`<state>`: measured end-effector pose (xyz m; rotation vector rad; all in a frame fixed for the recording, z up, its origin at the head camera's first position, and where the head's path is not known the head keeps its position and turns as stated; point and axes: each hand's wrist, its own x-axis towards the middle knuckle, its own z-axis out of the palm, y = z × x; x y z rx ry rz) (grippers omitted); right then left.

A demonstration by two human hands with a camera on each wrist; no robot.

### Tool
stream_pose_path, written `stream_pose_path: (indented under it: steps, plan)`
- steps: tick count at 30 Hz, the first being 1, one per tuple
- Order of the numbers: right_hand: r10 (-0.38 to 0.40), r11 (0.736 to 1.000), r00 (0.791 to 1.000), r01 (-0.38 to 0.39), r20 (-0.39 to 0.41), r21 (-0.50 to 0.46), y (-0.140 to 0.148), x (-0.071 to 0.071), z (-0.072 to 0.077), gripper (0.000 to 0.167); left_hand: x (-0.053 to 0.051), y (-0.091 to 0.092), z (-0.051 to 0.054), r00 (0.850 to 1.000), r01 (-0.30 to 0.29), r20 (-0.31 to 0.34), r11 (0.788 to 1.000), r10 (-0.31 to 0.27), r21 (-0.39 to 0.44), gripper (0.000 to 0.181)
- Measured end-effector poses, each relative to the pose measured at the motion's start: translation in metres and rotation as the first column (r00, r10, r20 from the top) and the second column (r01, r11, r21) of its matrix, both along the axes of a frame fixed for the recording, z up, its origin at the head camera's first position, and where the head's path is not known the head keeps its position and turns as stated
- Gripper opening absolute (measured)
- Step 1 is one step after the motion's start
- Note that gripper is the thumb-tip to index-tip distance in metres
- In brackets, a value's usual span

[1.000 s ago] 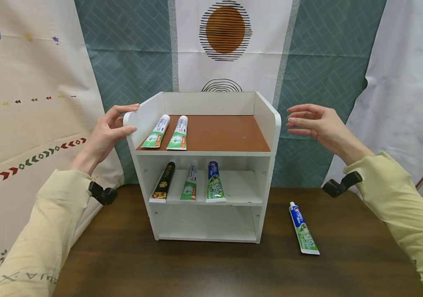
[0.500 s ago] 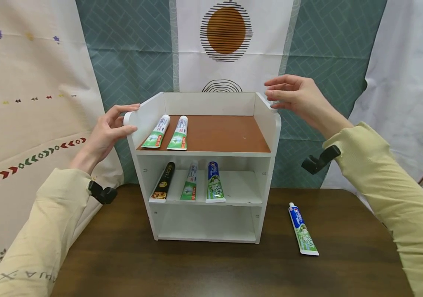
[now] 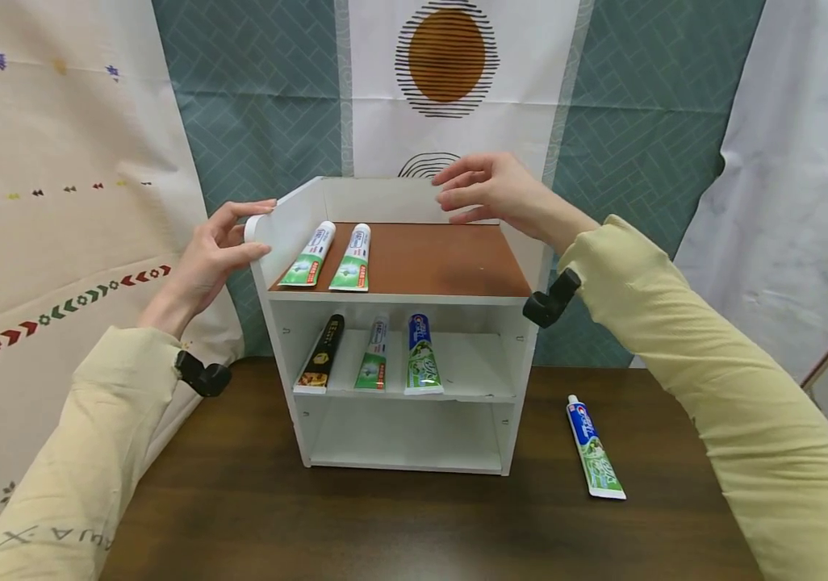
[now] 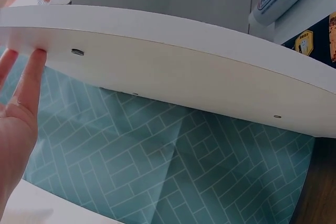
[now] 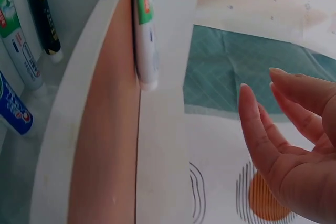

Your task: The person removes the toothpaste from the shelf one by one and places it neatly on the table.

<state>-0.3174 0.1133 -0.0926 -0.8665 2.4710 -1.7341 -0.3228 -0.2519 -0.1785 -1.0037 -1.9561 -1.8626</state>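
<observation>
My left hand (image 3: pixel 199 270) rests its fingertips against the left side panel of a white three-level shelf unit (image 3: pixel 403 299). In the left wrist view, two fingers (image 4: pixel 32 80) touch the panel's outer face. My right hand (image 3: pixel 490 192) hovers above the brown top board, near its back wall, holding nothing, fingers loosely bent. Two green-and-white toothpaste tubes (image 3: pixel 308 257) lie at the left of that board. The middle shelf bears a black toothpaste tube (image 3: pixel 323 351), a green-and-white toothpaste tube (image 3: pixel 374 355) and a blue-and-green toothpaste tube (image 3: pixel 422 355).
Another blue-and-green toothpaste tube (image 3: pixel 594 452) lies on the dark wooden table (image 3: pixel 414 524), right of the unit. Patterned cloths, including a teal one (image 3: pixel 625 161), hang behind. Black cameras are strapped at both wrists.
My right hand has moved left from beside the unit, rising over its right side panel to above the top board. My left hand and the tubes stay in place.
</observation>
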Motion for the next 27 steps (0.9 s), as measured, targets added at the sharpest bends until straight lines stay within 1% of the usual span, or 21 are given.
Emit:
stream_pose_path:
  steps: [4,8,12,16,19,22,27]
  plan:
    - [0.006,0.999,0.998,-0.009,0.061,0.049,-0.023,-0.005,-0.006,0.034,0.0,0.0,0.0,1.0,-0.004,0.003,1.0,0.004,0.002,0.04]
    - [0.007,0.997,0.996,-0.015,0.094,0.082,-0.042,-0.012,-0.015,0.033,0.0,0.001,0.0,1.0,0.0,0.007,1.0,-0.001,0.007,0.041]
    - [0.031,0.991,0.991,-0.048,0.129,0.124,-0.059,-0.016,-0.026,0.032,-0.001,0.001,-0.001,1.0,-0.005,0.002,1.0,0.005,0.008,0.041]
    - [0.05,0.988,0.987,-0.072,0.155,0.138,-0.071,-0.019,-0.036,0.031,-0.001,0.002,-0.002,1.0,-0.008,-0.004,1.0,0.008,0.001,0.041]
    - [0.05,0.986,0.985,-0.074,0.165,0.146,-0.079,-0.021,-0.042,0.03,-0.001,0.002,-0.003,1.0,-0.001,-0.005,1.0,0.001,0.007,0.041]
    - [0.048,0.981,0.985,-0.078,0.168,0.175,-0.087,-0.022,-0.045,0.03,-0.002,0.002,-0.003,1.0,0.006,-0.006,1.0,-0.006,0.018,0.041]
    - [0.049,0.959,0.992,-0.078,0.113,0.271,-0.099,-0.022,-0.049,0.035,-0.002,0.001,-0.004,1.0,0.008,-0.004,1.0,-0.008,0.028,0.042]
